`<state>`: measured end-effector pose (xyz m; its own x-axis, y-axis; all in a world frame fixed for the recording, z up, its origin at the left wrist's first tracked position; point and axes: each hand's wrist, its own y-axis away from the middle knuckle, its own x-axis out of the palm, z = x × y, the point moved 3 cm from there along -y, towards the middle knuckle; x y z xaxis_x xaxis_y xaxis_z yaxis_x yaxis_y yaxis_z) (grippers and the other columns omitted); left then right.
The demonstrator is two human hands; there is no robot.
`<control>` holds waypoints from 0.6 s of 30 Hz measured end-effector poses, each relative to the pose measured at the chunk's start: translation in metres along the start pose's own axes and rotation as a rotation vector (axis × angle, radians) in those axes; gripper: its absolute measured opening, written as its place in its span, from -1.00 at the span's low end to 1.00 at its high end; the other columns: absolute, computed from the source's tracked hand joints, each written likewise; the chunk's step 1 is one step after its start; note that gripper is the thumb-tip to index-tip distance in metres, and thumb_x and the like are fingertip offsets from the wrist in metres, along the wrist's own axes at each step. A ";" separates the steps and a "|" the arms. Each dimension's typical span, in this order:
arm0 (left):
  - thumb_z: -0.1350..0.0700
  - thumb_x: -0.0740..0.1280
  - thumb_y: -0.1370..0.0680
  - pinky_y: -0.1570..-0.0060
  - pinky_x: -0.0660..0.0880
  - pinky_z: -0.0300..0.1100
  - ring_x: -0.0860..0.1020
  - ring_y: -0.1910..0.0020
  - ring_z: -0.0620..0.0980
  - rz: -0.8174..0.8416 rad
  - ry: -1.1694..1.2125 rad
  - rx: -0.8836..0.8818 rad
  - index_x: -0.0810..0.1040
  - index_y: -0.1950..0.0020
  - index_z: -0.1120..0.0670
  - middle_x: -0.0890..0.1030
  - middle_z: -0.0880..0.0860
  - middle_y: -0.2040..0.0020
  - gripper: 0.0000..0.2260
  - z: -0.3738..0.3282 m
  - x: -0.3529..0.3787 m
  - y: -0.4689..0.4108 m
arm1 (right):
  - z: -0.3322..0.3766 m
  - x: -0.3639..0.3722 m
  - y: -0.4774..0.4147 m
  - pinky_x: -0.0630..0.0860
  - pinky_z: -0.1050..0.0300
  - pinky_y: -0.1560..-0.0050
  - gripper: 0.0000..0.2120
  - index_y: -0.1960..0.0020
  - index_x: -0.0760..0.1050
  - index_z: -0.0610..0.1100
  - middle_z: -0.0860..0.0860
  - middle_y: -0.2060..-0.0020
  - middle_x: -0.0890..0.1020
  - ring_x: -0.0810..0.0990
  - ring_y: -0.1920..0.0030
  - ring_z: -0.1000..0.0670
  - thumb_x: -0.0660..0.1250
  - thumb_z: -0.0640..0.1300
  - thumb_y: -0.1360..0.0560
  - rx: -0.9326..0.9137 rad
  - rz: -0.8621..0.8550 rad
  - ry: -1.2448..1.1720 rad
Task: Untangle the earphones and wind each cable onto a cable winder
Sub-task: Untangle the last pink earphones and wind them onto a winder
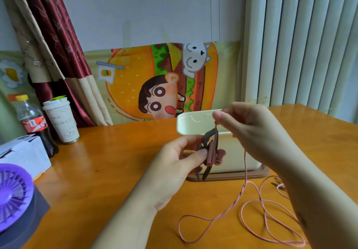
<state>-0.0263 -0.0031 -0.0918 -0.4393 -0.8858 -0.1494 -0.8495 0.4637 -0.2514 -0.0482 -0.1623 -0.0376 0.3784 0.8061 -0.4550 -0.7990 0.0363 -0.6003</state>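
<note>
**Pink cable goes up to the winder**

The cable winder point(210, 156), a brownish-pink piece with dark strands looped at it, sits above the table, pinched between the left hand's point(174, 163) thumb and curled fingers. Just above it, the right hand point(251, 125) pinches the pink earphone cable point(245, 168) between thumb and forefinger. From there the cable drops past the wrist and sprawls in loose loops on the orange table point(116, 161). Behind the hands stands a cream box point(238, 157) with its lid raised. Far left: cola bottle point(32, 121), paper cup point(62, 121), purple fan point(13, 192).
</note>
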 end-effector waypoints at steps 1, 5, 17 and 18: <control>0.02 0.39 -0.50 -0.27 0.44 0.22 0.62 -0.14 0.07 0.002 -0.001 0.000 0.55 -0.22 0.00 0.70 0.08 -0.06 -0.70 0.000 0.000 0.000 | -0.001 0.001 0.000 0.37 0.22 0.39 -0.62 0.21 0.58 -0.08 -0.09 0.38 0.56 0.42 0.40 0.07 0.24 0.22 -0.38 0.010 -0.001 -0.017; 0.04 0.37 -0.52 -0.24 0.47 0.15 0.63 -0.13 0.05 0.028 0.023 0.006 0.54 -0.24 0.02 0.70 0.08 -0.06 -0.71 -0.001 -0.002 0.000 | -0.006 0.004 0.000 0.43 0.17 0.32 -0.60 0.21 0.58 -0.06 -0.06 0.32 0.62 0.47 0.37 0.11 0.21 0.25 -0.32 0.070 -0.010 -0.080; 0.08 0.36 -0.51 -0.20 0.50 0.07 0.61 -0.15 0.15 0.039 0.175 0.068 0.60 -0.19 0.05 0.68 0.14 -0.09 -0.75 -0.009 -0.004 0.001 | -0.022 0.019 -0.001 0.40 0.27 0.35 -0.72 0.25 0.57 -0.08 0.05 0.46 0.52 0.44 0.42 0.13 0.28 0.11 -0.44 0.170 0.006 -0.162; 0.11 0.38 -0.51 -0.16 0.52 0.02 0.62 -0.13 0.15 0.017 0.242 0.080 0.63 -0.15 0.05 0.68 0.15 -0.08 -0.78 -0.011 -0.005 0.001 | -0.025 0.024 0.000 0.42 0.28 0.36 -0.70 0.26 0.57 -0.07 0.06 0.47 0.52 0.45 0.42 0.12 0.27 0.14 -0.43 0.204 0.047 -0.192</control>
<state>-0.0277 0.0018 -0.0809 -0.5188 -0.8515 0.0762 -0.8198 0.4703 -0.3268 -0.0274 -0.1581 -0.0648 0.2583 0.9063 -0.3344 -0.8987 0.0985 -0.4274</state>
